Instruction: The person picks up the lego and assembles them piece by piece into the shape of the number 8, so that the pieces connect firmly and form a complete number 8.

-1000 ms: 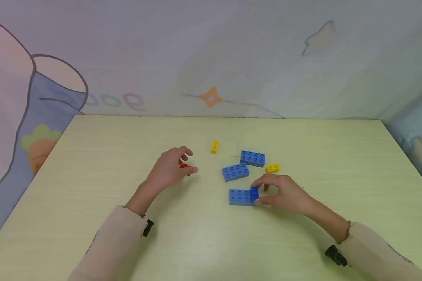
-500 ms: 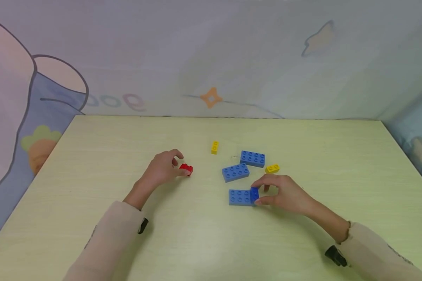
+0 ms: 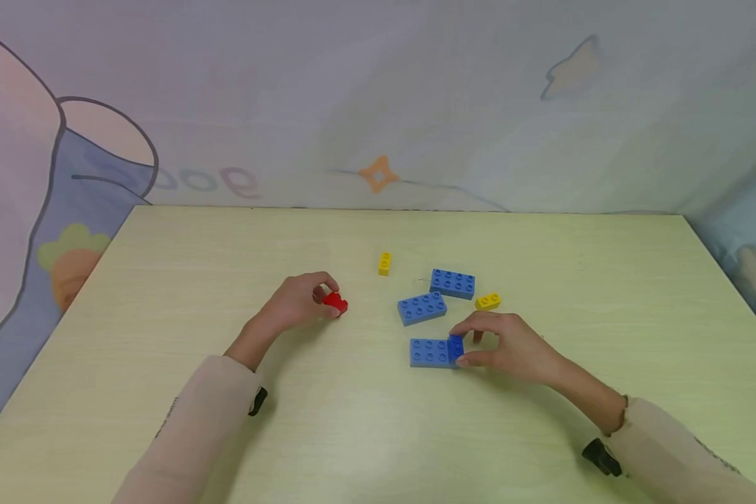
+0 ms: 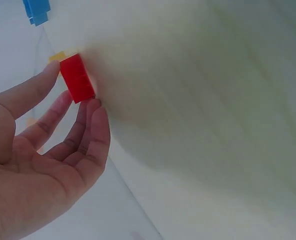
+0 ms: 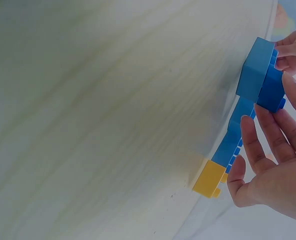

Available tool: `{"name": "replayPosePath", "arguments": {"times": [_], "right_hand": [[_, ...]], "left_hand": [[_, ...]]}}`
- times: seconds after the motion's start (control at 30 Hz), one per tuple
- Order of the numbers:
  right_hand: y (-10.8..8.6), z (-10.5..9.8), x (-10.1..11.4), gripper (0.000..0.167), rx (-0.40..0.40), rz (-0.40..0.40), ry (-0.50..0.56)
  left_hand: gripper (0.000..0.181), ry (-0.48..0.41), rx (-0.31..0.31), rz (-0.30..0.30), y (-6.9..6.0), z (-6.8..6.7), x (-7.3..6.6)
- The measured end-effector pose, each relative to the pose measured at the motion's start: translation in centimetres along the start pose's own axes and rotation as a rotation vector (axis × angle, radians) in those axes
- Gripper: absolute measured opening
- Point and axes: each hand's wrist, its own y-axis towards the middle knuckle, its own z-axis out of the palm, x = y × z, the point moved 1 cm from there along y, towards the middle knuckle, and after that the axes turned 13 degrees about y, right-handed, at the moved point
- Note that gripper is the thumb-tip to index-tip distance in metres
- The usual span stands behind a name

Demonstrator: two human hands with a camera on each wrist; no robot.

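Note:
My left hand [image 3: 295,301] pinches a red toy building brick [image 3: 337,302] between thumb and fingertips, left of the table's middle. In the left wrist view the thumb lies at one end of the red brick [image 4: 78,78] and fingertips meet the other. My right hand [image 3: 510,344] holds a small dark blue brick [image 3: 456,348] between thumb and index finger. That brick sits on the right end of a larger light blue brick [image 3: 428,353]. In the right wrist view the dark blue brick [image 5: 272,89] rests against the studded side of the light blue brick [image 5: 256,70].
Two more blue bricks lie behind, one angled [image 3: 422,309] and one farther back [image 3: 452,283]. A small yellow brick [image 3: 488,302] lies just beyond the right hand, another yellow brick [image 3: 385,264] farther back. A printed cloth [image 3: 453,105] hangs behind the table [image 3: 579,266].
My left hand first drew back leftward, its fingers parting around the red brick. Now the fingers have closed on it again, and the brick has turned slightly. The right hand stays put.

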Motion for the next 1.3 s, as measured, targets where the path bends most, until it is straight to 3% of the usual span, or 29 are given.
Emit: {"name": "replayPosePath", "arguments": {"times": [0.13,0.37,0.6,0.8,0.93,1.1,1.3], "right_hand": [[0.0,-0.1,0.0,0.032,0.002,0.001,0.003],[0.1,0.0,-0.1,0.032,0.006,-0.01,0.005],[0.1,0.0,-0.1,0.032,0.004,-0.015,0.001],[0.0,0.0,-0.2,0.032,-0.003,-0.004,-0.002],[-0.1,0.0,-0.2,0.032,-0.009,-0.002,0.002],[-0.1,0.0,-0.1,0.033,-0.01,0.0,0.007],[-0.1,0.0,-0.1,0.033,0.0,0.0,0.004]], "left_hand": [[0.037,-0.008,0.014,0.001,0.1,-0.1,-0.3],[0.041,0.071,0.02,-0.063,0.7,0.3,-1.3],[0.031,0.115,-0.031,-0.02,0.2,0.3,-1.6],[0.028,-0.002,-0.085,0.024,-0.2,0.5,-2.0],[0.031,-0.091,-0.105,0.094,-0.5,0.9,-2.9],[0.036,-0.197,-0.098,0.184,-1.1,1.7,-4.7],[0.04,-0.291,-0.073,0.248,-1.8,2.9,-6.3]]}}
